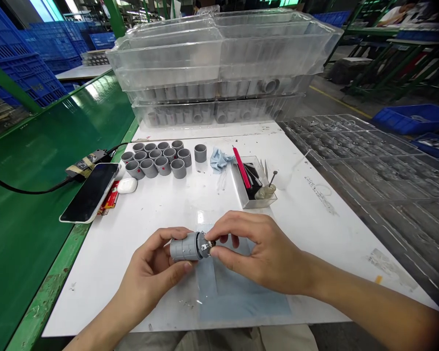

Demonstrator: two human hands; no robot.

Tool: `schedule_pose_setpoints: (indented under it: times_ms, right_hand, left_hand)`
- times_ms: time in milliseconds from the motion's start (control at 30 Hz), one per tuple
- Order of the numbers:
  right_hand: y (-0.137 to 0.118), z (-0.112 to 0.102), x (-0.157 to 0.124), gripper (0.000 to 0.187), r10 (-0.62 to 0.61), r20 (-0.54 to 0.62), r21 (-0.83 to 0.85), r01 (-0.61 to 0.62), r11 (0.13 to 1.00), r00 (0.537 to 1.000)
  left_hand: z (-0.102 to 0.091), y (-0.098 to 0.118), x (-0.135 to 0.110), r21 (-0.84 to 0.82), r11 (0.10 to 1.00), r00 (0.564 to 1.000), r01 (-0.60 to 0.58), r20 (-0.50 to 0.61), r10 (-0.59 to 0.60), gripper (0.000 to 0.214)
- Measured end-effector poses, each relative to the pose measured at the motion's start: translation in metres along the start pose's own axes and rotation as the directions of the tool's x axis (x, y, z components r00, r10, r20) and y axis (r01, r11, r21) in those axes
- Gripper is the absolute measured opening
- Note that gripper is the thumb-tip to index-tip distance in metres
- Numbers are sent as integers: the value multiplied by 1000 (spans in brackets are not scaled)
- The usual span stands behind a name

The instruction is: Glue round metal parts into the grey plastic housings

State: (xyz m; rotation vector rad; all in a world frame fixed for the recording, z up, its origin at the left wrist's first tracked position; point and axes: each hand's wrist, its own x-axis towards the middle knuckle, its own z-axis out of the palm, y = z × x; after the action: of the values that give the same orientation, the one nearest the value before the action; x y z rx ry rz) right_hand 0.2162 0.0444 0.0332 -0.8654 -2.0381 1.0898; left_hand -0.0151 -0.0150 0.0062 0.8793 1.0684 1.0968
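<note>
Near the front of the white table, my left hand (151,265) is closed around a grey ribbed cylinder (183,247), which lies on its side in the fingers. At its right end sits a smaller grey end piece (204,244) with shiny metal bits and a dark tip. The thumb and forefinger of my right hand (254,243) pinch this end piece from above and below. Whether the two parts are fully joined, I cannot tell. Beneath both hands lies a pale blue sheet (245,304). Several grey rings (163,165) stand grouped farther back, with one ring (200,153) apart.
A clear box (256,204) holds a red tool and other small tools. Beside it lies a crumpled blue cloth (219,160). A phone (90,192) and white case (127,185) are at left. Stacked clear trays (219,48) rise behind; more trays (366,165) lie right.
</note>
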Motion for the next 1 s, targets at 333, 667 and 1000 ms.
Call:
schedule_pose_setpoints:
  times_ms: [333, 667, 1000]
  right_hand:
    - [-1, 2, 0, 19, -11, -9, 8, 11, 1000, 1000]
    - [-1, 3, 0, 18, -12, -6, 34, 12, 999, 1000]
    - [9, 8, 0, 15, 12, -14, 169, -9, 986, 1000]
  left_hand:
    - [0, 0, 0, 15, 1000, 1000, -1, 0, 1, 30]
    - [0, 1, 0, 6, 1000, 1000, -3, 7, 3, 29]
    - [-9, -7, 3, 67, 995, 997, -80, 16, 79, 30]
